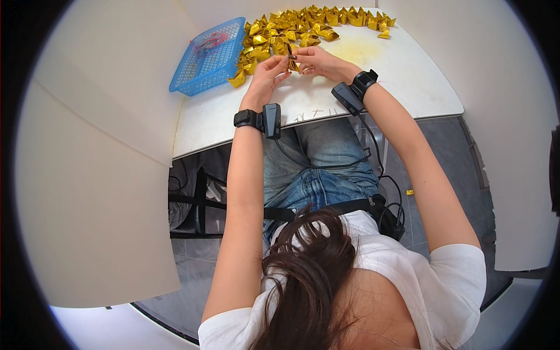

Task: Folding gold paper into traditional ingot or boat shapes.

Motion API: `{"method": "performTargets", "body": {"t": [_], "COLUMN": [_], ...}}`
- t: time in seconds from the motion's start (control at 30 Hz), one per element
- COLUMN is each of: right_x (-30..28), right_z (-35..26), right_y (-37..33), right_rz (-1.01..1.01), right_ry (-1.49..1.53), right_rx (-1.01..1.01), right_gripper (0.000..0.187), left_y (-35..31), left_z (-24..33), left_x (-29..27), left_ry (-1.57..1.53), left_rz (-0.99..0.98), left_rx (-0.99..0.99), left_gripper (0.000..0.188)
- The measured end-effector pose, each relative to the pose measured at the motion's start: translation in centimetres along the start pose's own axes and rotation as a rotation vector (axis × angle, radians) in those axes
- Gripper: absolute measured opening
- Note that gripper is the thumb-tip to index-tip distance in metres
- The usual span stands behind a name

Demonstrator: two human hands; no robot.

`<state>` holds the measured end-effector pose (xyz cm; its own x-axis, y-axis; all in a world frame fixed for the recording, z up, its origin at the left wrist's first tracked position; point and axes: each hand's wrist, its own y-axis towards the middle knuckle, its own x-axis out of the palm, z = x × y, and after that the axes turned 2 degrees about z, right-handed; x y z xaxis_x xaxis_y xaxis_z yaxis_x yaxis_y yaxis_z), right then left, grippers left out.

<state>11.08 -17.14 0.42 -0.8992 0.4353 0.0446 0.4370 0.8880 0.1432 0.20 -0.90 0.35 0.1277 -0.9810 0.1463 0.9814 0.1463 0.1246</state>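
Observation:
Above the white table, my left hand and my right hand meet, fingertips pinched together. Between them is a small gold folded paper piece, upright and partly hidden by the fingers. Just beyond my hands spreads a heap of gold folded paper ingots, boat-shaped with pointed ends. One gold ingot lies left of my left hand, by the basket. A blue plastic basket with perforated sides stands left of the heap, holding some reddish-pink material.
The white table has yellowish stains and marks near its front edge. Pale partitions rise on both sides. Black devices are strapped to both wrists, with cables hanging toward my lap. A gold scrap lies on the grey floor.

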Motion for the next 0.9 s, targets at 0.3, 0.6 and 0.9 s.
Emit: {"method": "performTargets", "body": {"t": [0.3, 0.6, 0.9], "right_x": [0.1, 0.6, -0.1], "right_z": [-0.4, -0.9, -0.4], "right_y": [-0.2, -0.7, -0.4], "right_rz": [-0.052, -0.087, -0.143], "right_ry": [0.181, 0.302, 0.293], "right_rx": [0.019, 0.004, 0.002], "right_gripper": [0.014, 0.013, 0.014], "left_y": [0.0, -0.2, -0.1], "left_z": [0.0, 0.1, -0.2], "left_x": [0.0, -0.2, -0.3], "left_ry": [-0.057, -0.15, -0.203], "left_rz": [-0.005, -0.112, -0.162], "left_rx": [-0.01, 0.01, -0.047], "left_gripper": [0.016, 0.012, 0.022]}}
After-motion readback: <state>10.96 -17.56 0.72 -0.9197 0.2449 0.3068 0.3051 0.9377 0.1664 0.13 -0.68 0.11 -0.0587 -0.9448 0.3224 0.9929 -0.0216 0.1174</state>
